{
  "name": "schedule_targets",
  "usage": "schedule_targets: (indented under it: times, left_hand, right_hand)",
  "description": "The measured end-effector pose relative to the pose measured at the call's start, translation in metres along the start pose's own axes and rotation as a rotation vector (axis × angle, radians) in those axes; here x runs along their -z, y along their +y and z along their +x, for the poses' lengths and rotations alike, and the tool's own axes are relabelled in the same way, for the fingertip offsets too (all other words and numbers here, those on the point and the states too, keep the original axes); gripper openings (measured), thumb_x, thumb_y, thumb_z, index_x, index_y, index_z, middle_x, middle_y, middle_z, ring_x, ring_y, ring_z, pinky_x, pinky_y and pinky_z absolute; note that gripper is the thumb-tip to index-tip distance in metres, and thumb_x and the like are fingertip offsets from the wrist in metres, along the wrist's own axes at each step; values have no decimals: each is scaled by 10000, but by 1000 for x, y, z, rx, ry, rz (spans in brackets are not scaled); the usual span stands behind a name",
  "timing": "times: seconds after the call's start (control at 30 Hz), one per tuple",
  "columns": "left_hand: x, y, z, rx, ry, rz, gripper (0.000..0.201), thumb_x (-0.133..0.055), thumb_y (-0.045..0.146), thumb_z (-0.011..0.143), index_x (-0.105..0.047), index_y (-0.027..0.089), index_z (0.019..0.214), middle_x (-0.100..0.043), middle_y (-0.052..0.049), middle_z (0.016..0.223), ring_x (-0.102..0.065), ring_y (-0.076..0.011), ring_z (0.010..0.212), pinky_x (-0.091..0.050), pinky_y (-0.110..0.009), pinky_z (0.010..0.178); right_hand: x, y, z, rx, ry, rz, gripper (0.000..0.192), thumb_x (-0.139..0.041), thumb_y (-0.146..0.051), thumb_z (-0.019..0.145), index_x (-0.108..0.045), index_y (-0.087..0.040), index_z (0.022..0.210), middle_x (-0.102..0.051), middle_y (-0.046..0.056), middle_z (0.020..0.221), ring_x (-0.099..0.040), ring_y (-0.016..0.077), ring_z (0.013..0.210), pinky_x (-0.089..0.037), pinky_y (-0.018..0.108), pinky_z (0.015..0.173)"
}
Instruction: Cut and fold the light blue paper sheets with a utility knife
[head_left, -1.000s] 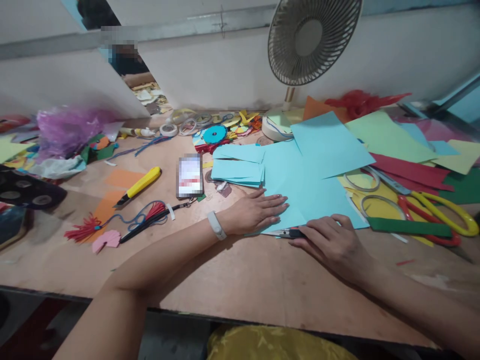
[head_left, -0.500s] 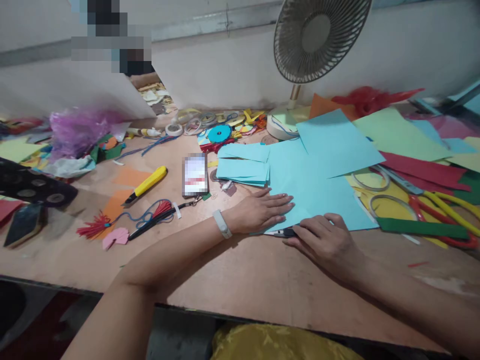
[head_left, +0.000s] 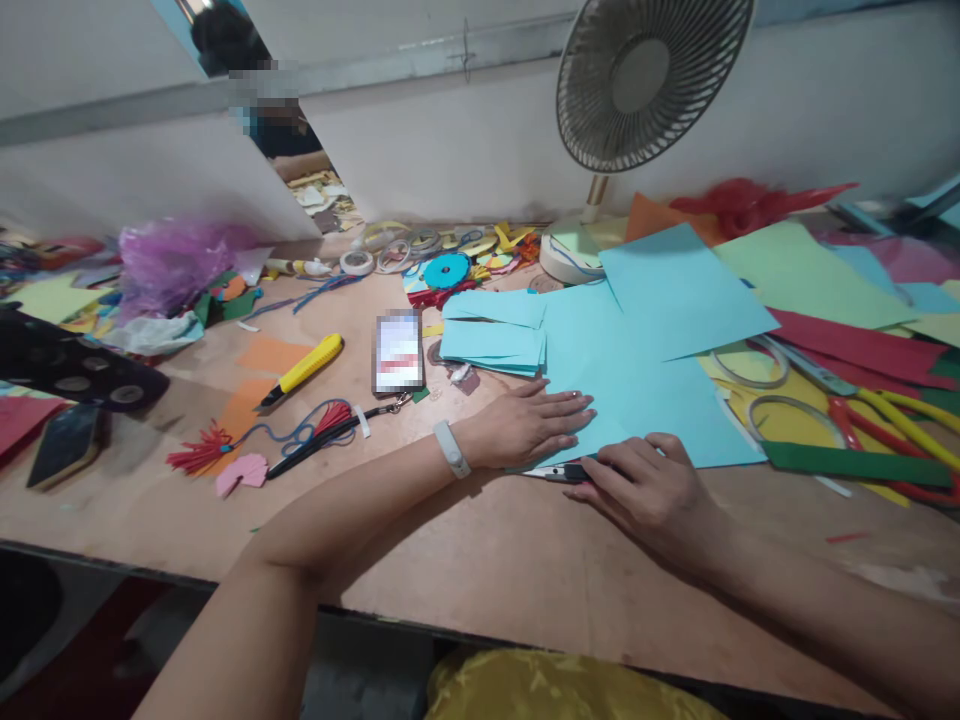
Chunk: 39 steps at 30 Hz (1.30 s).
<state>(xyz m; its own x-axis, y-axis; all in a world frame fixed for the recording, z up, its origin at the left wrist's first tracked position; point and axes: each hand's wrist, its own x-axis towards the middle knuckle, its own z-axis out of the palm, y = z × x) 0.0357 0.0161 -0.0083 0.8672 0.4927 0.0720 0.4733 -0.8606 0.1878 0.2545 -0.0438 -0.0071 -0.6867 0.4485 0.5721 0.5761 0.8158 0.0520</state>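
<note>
My left hand lies flat, fingers spread, on the lower left part of a large light-blue paper sheet. A pale band circles that wrist. My right hand is closed around a cutter knife with a dark body and a metal blade end. The blade points left, low along the sheet's near edge, just below my left fingers; its tip is hard to make out. Another blue sheet overlaps the large one at the top. Cut blue strips are piled beyond my left hand.
A yellow cutter, a badge on a black strap and a red tassel lie to the left. Scissors, tape rings and coloured papers crowd the right. A fan stands at the back; a phone lies far left.
The whole view has shifted slightly. My right hand has slid a little left along the sheet's near edge, and more of the knife's blade end shows. My left hand stays put on the paper.
</note>
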Motion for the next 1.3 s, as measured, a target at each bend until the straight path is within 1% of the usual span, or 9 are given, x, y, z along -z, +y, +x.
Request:
schedule_targets:
  times: [0.2,0.33,0.43,0.53,0.67,0.77,0.97,1.1,1.3]
  left_hand:
    - [-1,0,-1,-13,20,-17,451,-315,339,1083,-392,163,1492,-357,-81,1579,-320,-193,1469,-98,-430,1228]
    - [4,0,-4,-17,87,-19,620,-437,525,1021,-333,164,1514,-355,-131,1578,-307,-241,1470,-124,-456,1220]
    - [8,3,-7,98,234,-29,853,-605,737,819,-463,125,1396,-494,-197,1440,-445,-335,1335,-274,-484,1147]
    - [12,8,-9,259,285,-54,851,-643,859,641,-600,145,1102,-613,-158,1152,-564,-332,1048,-432,-468,937]
    - [16,15,-8,340,217,-87,725,-713,807,626,-585,164,936,-598,-111,1036,-554,-299,944,-438,-430,850]
    - [19,19,-6,412,195,-194,623,-801,697,633,-570,170,872,-584,-82,986,-551,-273,922,-443,-383,813]
    - [23,24,-5,494,189,-387,625,-896,512,624,-597,152,1038,-583,-75,1014,-568,-258,917,-463,-340,766]
    - [24,25,-5,465,168,-430,694,-901,475,635,-605,148,1171,-582,-76,1027,-585,-257,923,-481,-342,771]
    - [23,23,-6,458,177,-440,715,-898,498,627,-617,193,1209,-590,-75,1053,-603,-258,928,-504,-350,778]
  right_hand:
    - [8,-20,-5,58,-47,138,192,-591,-302,962,-665,-148,875,-660,35,728,-558,177,688,-328,362,732]
    - [21,-18,-3,53,-31,190,170,-577,-273,967,-657,-153,876,-680,38,770,-602,173,723,-349,366,757]
    - [27,18,1,-90,113,55,133,-599,-264,954,-672,-153,958,-711,64,843,-624,186,765,-360,382,803]
    - [26,75,-3,-245,213,-215,186,-635,-339,935,-694,-167,898,-722,74,815,-620,209,769,-347,376,770]
    - [16,130,-19,-422,90,-384,341,-577,-464,944,-699,-177,808,-718,85,790,-606,236,773,-310,381,731]
    - [9,139,-26,-498,41,-347,357,-551,-452,945,-700,-171,784,-709,106,805,-599,259,808,-315,396,751]
    - [2,108,-12,-747,36,286,266,-620,-419,846,-718,-176,893,-705,153,1012,-589,326,1007,-370,484,903]
    - [-10,87,3,-822,-32,598,366,-606,-435,843,-665,-201,1119,-720,91,990,-649,216,805,-496,381,735]
    - [-20,79,24,-947,-54,962,516,-708,-496,737,-620,-175,1131,-663,33,844,-620,154,662,-483,304,601]
